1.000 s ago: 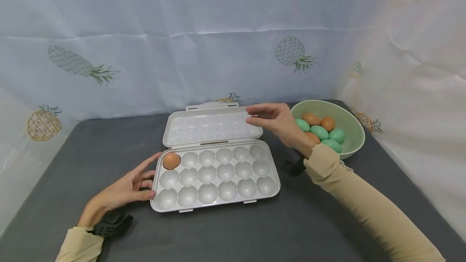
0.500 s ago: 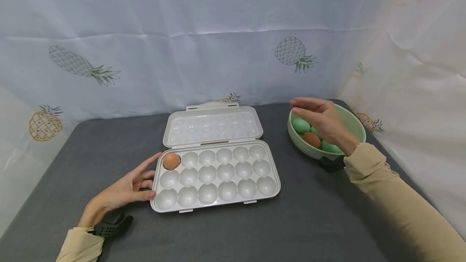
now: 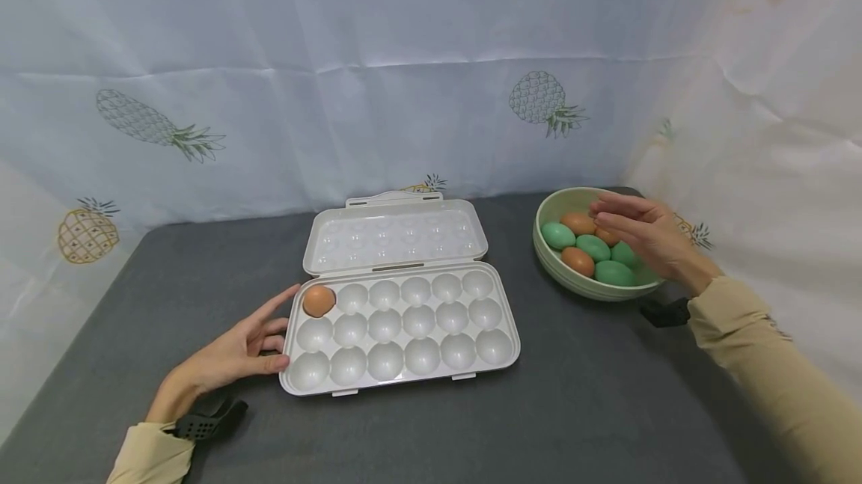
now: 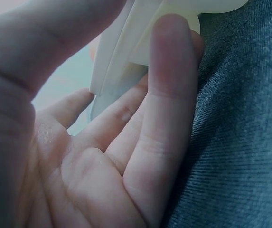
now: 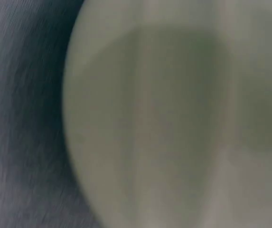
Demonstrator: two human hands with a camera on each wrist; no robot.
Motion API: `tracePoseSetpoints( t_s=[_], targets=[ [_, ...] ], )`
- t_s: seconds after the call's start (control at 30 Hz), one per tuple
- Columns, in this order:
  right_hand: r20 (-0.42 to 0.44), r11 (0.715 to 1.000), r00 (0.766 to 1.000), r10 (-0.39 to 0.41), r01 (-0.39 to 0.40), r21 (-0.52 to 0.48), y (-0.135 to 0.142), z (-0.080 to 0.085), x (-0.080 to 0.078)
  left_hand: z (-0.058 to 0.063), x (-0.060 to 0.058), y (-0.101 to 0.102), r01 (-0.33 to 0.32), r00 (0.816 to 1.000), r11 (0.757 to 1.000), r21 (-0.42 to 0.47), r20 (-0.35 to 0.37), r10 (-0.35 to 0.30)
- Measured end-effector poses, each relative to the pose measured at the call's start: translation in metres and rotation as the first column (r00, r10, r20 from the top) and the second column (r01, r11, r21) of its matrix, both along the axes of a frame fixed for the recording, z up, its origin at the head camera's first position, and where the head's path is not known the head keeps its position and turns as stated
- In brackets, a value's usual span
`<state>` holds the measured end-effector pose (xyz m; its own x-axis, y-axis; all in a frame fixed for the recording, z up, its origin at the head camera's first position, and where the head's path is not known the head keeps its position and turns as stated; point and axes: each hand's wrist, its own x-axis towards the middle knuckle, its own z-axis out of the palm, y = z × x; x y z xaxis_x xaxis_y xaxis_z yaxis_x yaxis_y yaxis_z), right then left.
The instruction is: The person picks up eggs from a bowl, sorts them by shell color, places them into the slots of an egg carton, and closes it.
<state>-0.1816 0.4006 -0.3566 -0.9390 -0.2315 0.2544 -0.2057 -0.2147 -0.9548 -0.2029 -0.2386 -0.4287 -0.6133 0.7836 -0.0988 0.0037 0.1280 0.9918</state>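
Note:
In the head view, my left hand (image 3: 232, 349) touches the left edge of a white plastic egg tray (image 3: 402, 387), its fingers spread along the side and its thumb at the front corner. Close up in the left wrist view, the fingers (image 4: 159, 95) lie against the tray's pale edge. A brown egg (image 3: 319, 301) sits in the back-left hollow. At the right, my right hand (image 3: 649, 237) hovers over a pale green bowl (image 3: 592, 288), fingers fairly straight and nothing seen between them. Inside are several green eggs (image 3: 613, 273) and brown eggs (image 3: 578, 261), some partly hidden.
The tray's clear-bottomed lid (image 3: 397, 237) lies folded back behind it. Both tray and bowl stand on a dark grey tabletop (image 3: 431, 439). A pineapple-print curtain (image 3: 337, 95) hangs at the back and sides. The bowl's wall (image 5: 164, 118) fills most of the blurred right wrist view.
My right hand has moved right, from above the tray's lid across to the bowl's right side. My left hand, the tray and its brown egg have stayed in place.

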Motion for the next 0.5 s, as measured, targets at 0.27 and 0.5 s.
tracePoseSetpoints(
  t_s=[0.27, 0.5],
  targets=[
    [0.137, 0.982, 0.984, -0.113, 0.090, 0.166, 0.0083, -0.0031, 0.0011, 0.0004, 0.0002, -0.0008, 0.002, 1.000, 1.000, -0.001, -0.002, -0.002],
    [0.195, 0.953, 0.977, -0.082, 0.020, 0.303, 0.0075, -0.0064, -0.0051, 0.0009, 0.0003, -0.0002, 0.009, 1.000, 1.000, 0.013, -0.004, -0.009]
  ],
)
